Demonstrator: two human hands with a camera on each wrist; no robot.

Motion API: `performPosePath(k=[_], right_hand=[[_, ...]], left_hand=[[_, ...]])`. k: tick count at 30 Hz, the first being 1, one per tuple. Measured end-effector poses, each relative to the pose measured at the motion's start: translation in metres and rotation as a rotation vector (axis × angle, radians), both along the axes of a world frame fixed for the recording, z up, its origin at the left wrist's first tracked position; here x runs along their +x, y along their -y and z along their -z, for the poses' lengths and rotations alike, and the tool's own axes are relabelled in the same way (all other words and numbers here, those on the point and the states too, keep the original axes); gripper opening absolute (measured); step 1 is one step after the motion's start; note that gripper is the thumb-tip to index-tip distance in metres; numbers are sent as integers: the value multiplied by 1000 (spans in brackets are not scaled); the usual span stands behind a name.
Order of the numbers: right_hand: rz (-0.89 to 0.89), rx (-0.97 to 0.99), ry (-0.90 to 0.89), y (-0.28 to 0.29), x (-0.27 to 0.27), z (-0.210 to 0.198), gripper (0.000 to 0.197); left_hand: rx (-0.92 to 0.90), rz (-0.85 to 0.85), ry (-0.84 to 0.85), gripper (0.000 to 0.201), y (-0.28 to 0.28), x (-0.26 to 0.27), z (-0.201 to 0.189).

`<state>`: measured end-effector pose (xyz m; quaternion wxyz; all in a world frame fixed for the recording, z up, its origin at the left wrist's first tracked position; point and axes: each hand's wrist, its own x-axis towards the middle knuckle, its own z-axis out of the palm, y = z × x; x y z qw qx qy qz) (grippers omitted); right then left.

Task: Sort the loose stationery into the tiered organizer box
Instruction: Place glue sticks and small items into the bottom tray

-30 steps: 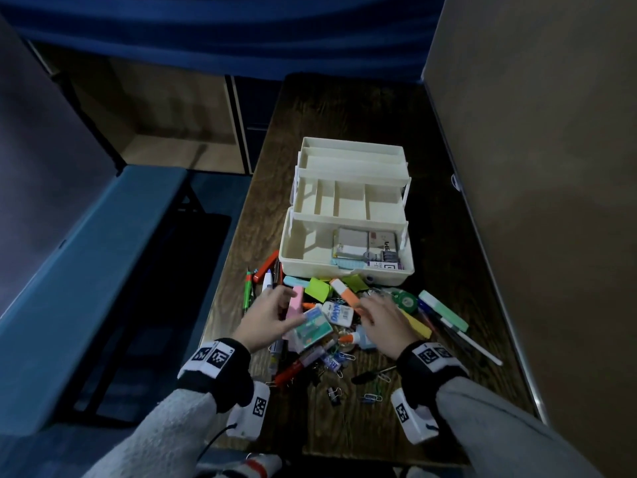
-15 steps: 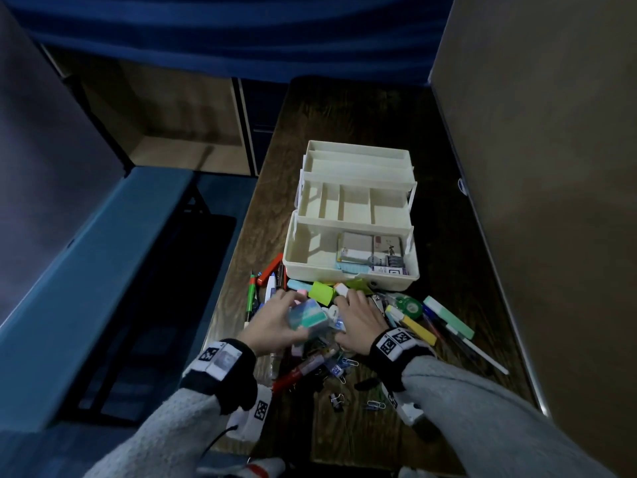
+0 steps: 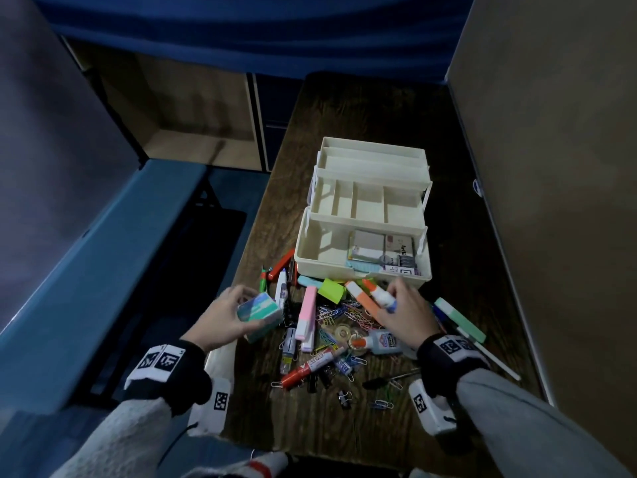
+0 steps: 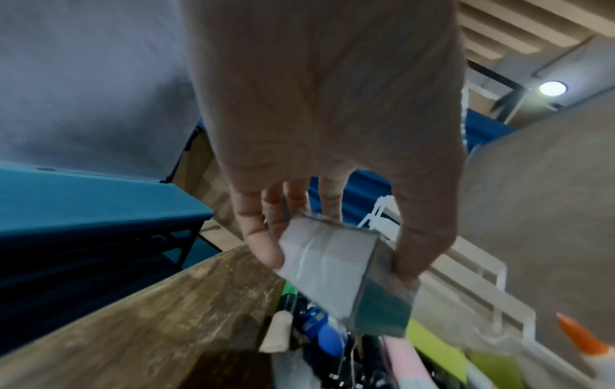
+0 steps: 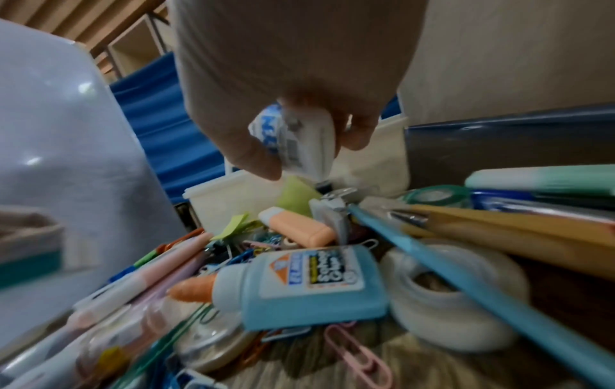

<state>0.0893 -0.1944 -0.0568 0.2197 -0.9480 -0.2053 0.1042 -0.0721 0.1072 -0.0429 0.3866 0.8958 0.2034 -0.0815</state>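
Right hand [image 3: 405, 313] grips a small white glue bottle [image 3: 381, 294], orange tip pointing toward the organizer box [image 3: 362, 243], just ahead and nearer this hand. Left hand [image 3: 220, 319] holds a small box [image 3: 260, 310], lifted left of the pile.

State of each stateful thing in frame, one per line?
organizer box: open, tiers fanned out; bottom bin part filled
divided tray: holds nothing
left hand: holds small teal box
right hand: grips white glue bottle
blue glue bottle: capped, lying flat
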Motion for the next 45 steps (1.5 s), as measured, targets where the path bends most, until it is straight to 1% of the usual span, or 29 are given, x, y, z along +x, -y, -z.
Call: performPosePath(k=[4,8,11,13,14,16,18,20,22,24,26,28,30,34,36,39,42,45], right_hand=[[148,58,-10,23,8,0,33],[223,139,-43,36,9,2,26],[257,201,-57,47,9,1,17],[317,219,-43,57,9,-2,15],[357,228,-39,63,10,-3,15],[457,247,-55,75,12,-6,15],[552,259,-126,88,14,-8,13],[607,254,-191,102,14,-6,11],[632,238,-194,114,13,-4,8],[658,220,-186,125,12,-1,7],[682,224,-196,133,10,2,9],[691,226,-192,139,9,4,10],[691,227,-184,144,7,6,12],[642,210,-242,149,5,5,10],[590,184,-273,147,4,3,10],[505,144,-264,139,3,2,9],[447,146,-261,127,4,2,5],[326,129,-254,109,0,2,7]], left_hand=[[53,166,-124,52,1,-8,6],[135,267,-256,55,10,-6,13],[245,356,-323,65,18,-1,16],[322,373,-333,72,22,5,13],[367,369,-299,70,25,10,9],[435,359,-150,52,36,24,0],[412,390,28,29,55,42,-7],[356,487,138,14,81,62,-11],[356,599,178,16,109,82,-7],[420,689,176,30,134,99,2],[535,768,162,42,151,112,11],[626,789,104,49,157,122,19],[693,802,62,51,158,129,27],[792,840,83,42,151,135,32],[789,845,109,36,145,136,33],[774,837,144,28,138,134,34],[736,809,174,23,132,129,33],[720,788,192,20,124,121,33]])
